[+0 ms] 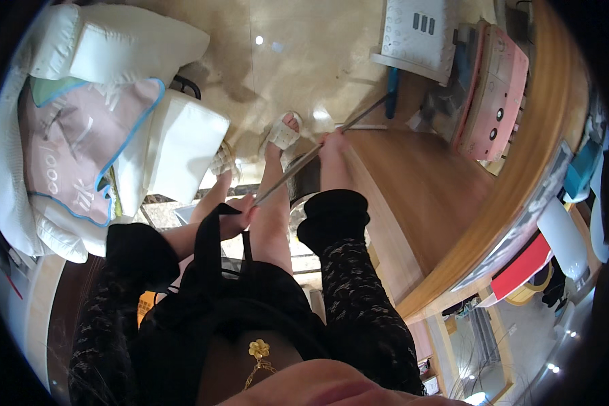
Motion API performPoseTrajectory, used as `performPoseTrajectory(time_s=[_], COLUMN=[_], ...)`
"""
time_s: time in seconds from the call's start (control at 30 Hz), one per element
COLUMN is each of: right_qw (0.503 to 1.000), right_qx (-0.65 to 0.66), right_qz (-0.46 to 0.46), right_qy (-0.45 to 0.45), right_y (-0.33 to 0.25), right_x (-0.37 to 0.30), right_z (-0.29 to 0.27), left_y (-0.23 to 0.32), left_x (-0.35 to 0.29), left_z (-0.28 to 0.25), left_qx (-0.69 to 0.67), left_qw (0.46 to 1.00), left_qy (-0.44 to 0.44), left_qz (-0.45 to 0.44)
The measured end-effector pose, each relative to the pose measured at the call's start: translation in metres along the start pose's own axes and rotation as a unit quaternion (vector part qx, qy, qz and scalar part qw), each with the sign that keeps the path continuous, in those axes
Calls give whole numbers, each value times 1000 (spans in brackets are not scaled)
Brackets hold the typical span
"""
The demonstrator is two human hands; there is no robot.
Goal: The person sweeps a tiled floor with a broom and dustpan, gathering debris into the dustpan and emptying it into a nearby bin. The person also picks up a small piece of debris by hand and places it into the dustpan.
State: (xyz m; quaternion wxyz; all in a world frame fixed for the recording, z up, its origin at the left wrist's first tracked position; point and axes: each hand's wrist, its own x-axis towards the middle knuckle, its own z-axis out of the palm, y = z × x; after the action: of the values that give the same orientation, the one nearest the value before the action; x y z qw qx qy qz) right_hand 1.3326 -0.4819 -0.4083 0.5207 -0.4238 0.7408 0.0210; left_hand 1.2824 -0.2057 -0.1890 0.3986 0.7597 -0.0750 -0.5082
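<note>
A long, thin grey pole runs slantwise between my two hands. My left hand is closed round its near end, in front of my legs. Farther along, my right hand grips the pole beside the edge of a wooden cabinet. The pole's far end reaches a blue piece near a white plastic bin. What kind of tool it is cannot be made out, since its far end is partly hidden.
A white padded chair with a pink, blue-edged cloth stands at left. A pink box lies on the far right, past the wooden counter's curved edge. My sandalled foot rests on the shiny tile floor.
</note>
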Motion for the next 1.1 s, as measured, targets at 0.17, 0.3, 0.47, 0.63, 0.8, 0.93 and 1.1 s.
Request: performPoseTrajectory(time_s=[0.17,0.3,0.47,0.63,0.8,0.93,1.1], right_qw=[998,991,936,920,985,994,984], right_qx=[-19,-23,171,277,159,66,-128], right_qz=[-28,21,219,119,-5,42,-72], right_qy=[-52,-126,-218,-251,-70,-77,-106], right_y=[27,41,35,18,-20,-27,29], right_x=[-90,-184,-261,-230,-133,-96,-140], right_z=[43,65,59,22,23,37,61], left_y=[10,42,74,82,82,75,59], left_x=[-55,-116,-173,-149,-51,-24,-79], left_z=[-91,-153,-205,-206,-161,-135,-161], left_qx=[7,59,12,104,90,22,-12], left_qw=[999,990,975,991,994,998,998], left_qy=[-36,-38,-42,-47,-57,-48,-32], left_qz=[-8,-123,-220,-65,21,-17,-50])
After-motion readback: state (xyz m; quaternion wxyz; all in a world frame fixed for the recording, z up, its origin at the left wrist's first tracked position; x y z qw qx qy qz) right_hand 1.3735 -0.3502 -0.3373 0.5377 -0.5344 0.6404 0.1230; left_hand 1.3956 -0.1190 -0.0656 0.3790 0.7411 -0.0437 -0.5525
